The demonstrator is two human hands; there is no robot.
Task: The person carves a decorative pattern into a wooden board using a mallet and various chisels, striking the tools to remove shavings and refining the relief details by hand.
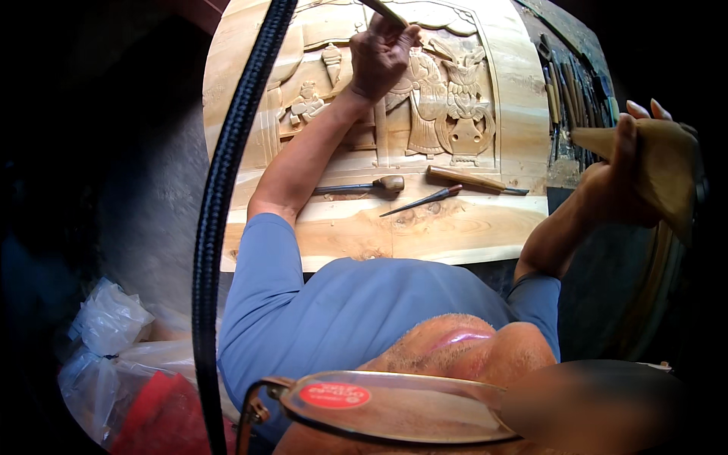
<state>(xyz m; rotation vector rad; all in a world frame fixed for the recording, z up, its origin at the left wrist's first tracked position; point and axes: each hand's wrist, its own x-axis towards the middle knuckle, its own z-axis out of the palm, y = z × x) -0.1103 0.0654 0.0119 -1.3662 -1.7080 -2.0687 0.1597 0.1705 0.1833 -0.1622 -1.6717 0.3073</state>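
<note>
Above the carved panel (pixel 425 106), the left hand (pixel 379 61) is closed round a slim tool (pixel 385 10), presumably to steady it, tip hidden! Out wide, the right hand (pixel 607 186) curls round what looks like a wooden mallet (pixel 663 163), clear of the relief; three loose tools (pixel 464 178) lie on the uncarved border, likely for quick reach.

Remotely, I am viewing a plain blue-grey shirt (pixel 379 296) with short sleeves (pixel 265 262); thin-rimmed metal eyeglasses (pixel 402 418) are bearing a red oval sticker (pixel 335 394) on one lens (pixel 440 402), and a black braided cable (pixel 241 129) is running down the left side.
</note>
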